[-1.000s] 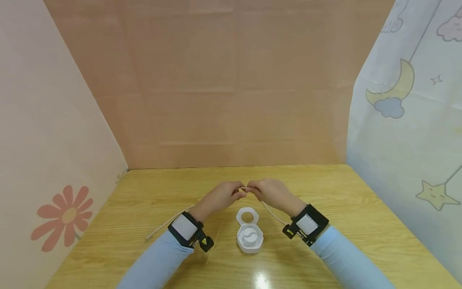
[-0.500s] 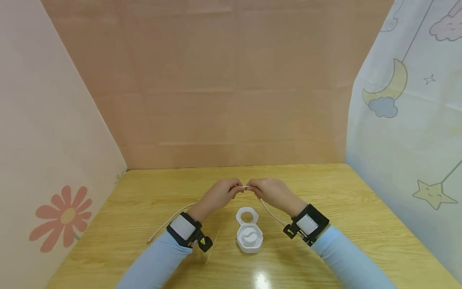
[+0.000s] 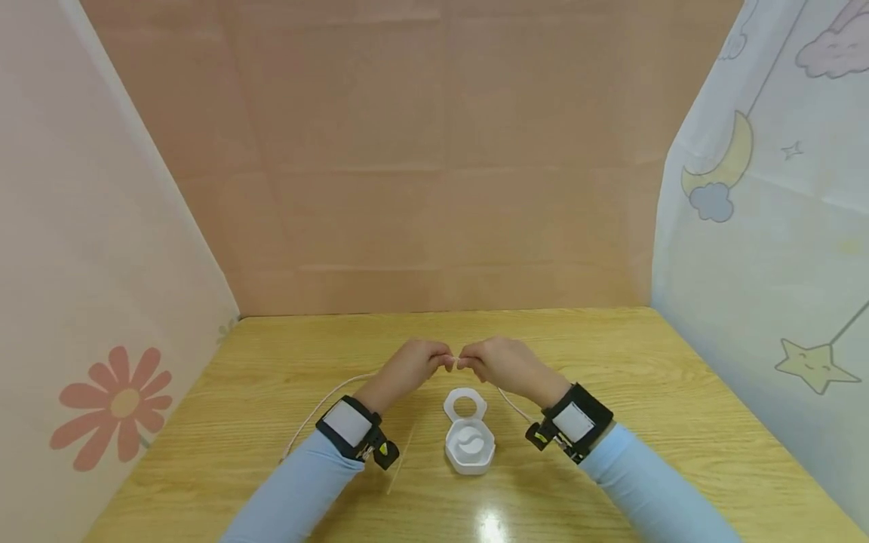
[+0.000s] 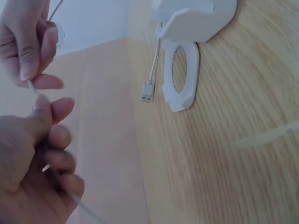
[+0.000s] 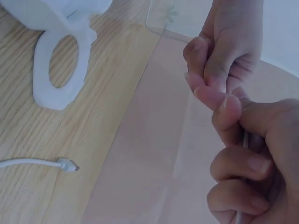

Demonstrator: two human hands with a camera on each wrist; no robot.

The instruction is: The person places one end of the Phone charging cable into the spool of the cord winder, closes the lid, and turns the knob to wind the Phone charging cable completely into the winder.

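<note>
My hands meet above the counter (image 3: 611, 362): the left hand (image 3: 413, 363) and right hand (image 3: 498, 360) each pinch the white cable (image 3: 324, 400), fingers curled round it. Over the last second they have drawn closer, the stretch between them shortening. The white winder case (image 3: 468, 437) lies open just near of them, so I judge the cable is being gathered.

A: What does the person wear on the arms?

B: Long light-blue fabric sleeves (image 3: 292, 494) on both, reaching to the wrists.

A: And at the wrists?

B: Each carries a black strap with a pale grey rectangular panel (image 3: 347, 424); the right one (image 3: 574, 421) matches it. A small black unit with a yellow-green mark (image 3: 384, 450) hangs from each strap.

A: The hands?

B: Bare.
</note>
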